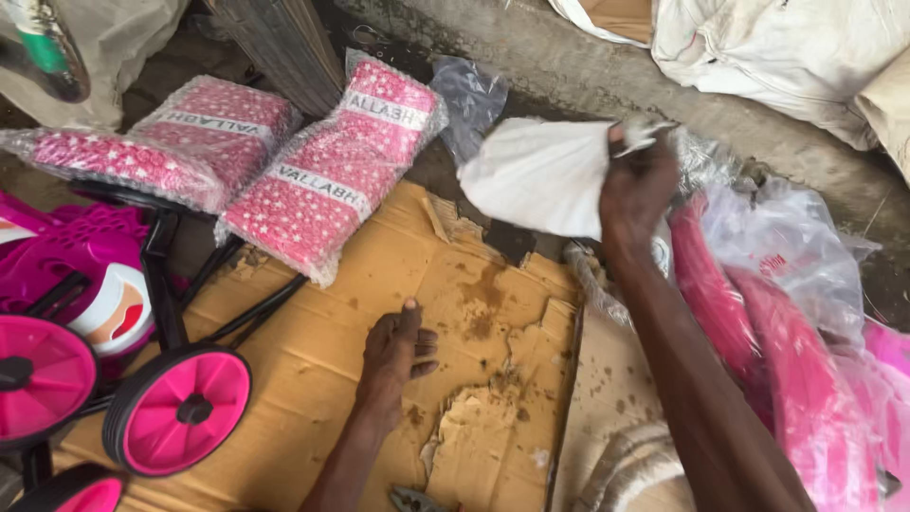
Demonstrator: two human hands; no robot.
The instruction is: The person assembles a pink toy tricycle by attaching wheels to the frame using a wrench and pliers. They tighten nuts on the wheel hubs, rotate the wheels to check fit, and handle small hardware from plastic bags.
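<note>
One right hand (637,185) apparently pinches a half-crumpled white bag (540,177).

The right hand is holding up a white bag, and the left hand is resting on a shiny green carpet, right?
Not quite. The left hand rests on a torn brown cardboard sheet, not a shiny green carpet; the head view shows it. The rest holds: the right hand is holding up a white bag.
</note>
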